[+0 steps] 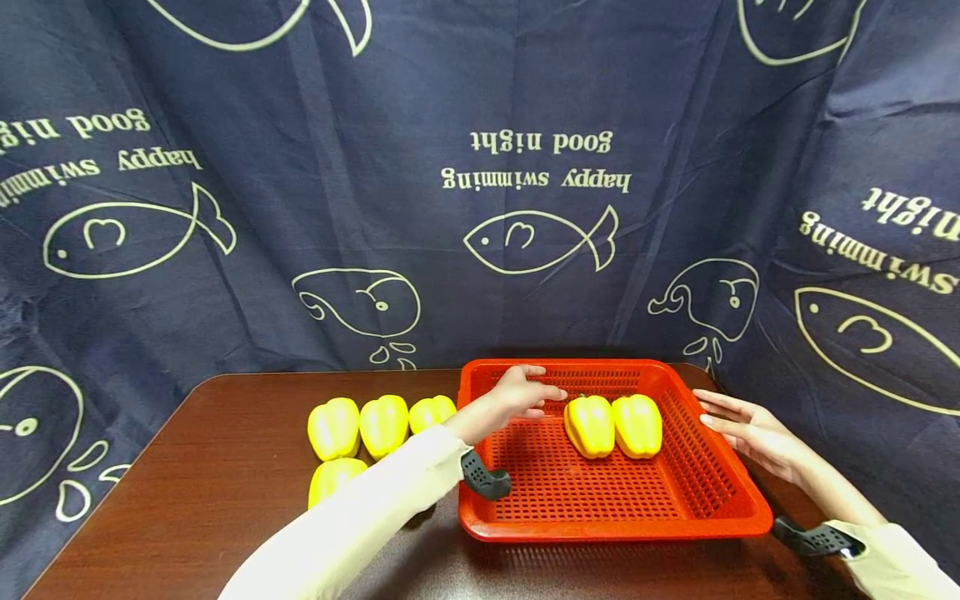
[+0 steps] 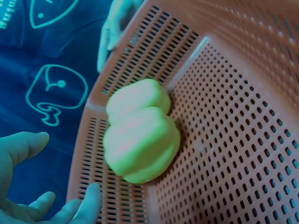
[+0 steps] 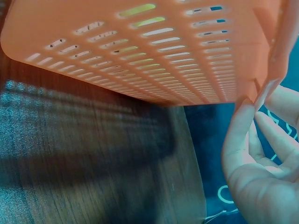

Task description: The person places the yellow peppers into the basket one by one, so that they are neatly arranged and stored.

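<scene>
Two yellow bell peppers, a left one (image 1: 590, 428) and a right one (image 1: 638, 427), lie side by side in the red plastic basket (image 1: 615, 529). Just left of them, my left hand (image 1: 517, 395) hovers over the basket's inside with fingers spread and nothing held. The left wrist view has its thumb and fingers (image 2: 88, 205) apart from the nearer pepper (image 2: 140, 144). At the basket's right side, my right hand (image 1: 763, 440) grips the rim. In the right wrist view, the thumb (image 3: 240, 123) touches the rim's underside, with the other fingers across from it.
Left of the basket, several more yellow bell peppers (image 1: 384, 427) stand grouped on the brown wooden table (image 1: 187, 475), partly hidden by my left sleeve (image 1: 367, 508). A dark blue curtain (image 1: 405, 167) with fish drawings hangs behind the table and along its right side.
</scene>
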Demonstrator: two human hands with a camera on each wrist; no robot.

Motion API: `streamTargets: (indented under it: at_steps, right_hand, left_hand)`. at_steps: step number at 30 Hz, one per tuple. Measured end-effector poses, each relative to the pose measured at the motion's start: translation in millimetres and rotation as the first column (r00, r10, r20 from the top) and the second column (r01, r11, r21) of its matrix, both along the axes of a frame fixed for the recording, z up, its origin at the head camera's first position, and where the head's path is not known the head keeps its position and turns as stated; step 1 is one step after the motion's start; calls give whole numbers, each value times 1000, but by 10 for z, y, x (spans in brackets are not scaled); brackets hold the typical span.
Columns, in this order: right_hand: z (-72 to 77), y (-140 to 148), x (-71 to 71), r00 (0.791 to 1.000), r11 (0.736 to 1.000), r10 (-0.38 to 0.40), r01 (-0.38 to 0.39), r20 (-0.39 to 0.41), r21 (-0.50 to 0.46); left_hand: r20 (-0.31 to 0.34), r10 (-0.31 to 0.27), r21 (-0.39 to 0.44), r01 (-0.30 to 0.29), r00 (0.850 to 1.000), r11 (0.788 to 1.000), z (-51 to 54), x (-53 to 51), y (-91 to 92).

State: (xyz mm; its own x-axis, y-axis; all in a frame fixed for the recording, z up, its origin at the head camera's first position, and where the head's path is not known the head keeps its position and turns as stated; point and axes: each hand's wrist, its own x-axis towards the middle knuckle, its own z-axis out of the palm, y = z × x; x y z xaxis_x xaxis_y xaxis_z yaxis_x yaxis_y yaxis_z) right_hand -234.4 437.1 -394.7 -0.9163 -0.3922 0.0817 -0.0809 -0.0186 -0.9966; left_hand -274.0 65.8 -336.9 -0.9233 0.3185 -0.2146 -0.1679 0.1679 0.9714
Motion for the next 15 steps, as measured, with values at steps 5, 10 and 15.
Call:
streamTargets:
  at_steps: [5,10,15]
  right_hand:
    - [12,-6,6,1000,1000,-7,7,5,1]
    - [22,-11,6,1000,1000,-7,7,1,6]
    - [13,-13,9,1000,1000,-5,5,3,1]
  left_hand:
    - [-51,-18,12,19,999,1000,93,48,-147]
    - [-94,-4,21,6,996,1000,172,101,-293]
    - [-139,17,28,-13,990,1000,196,143,-432]
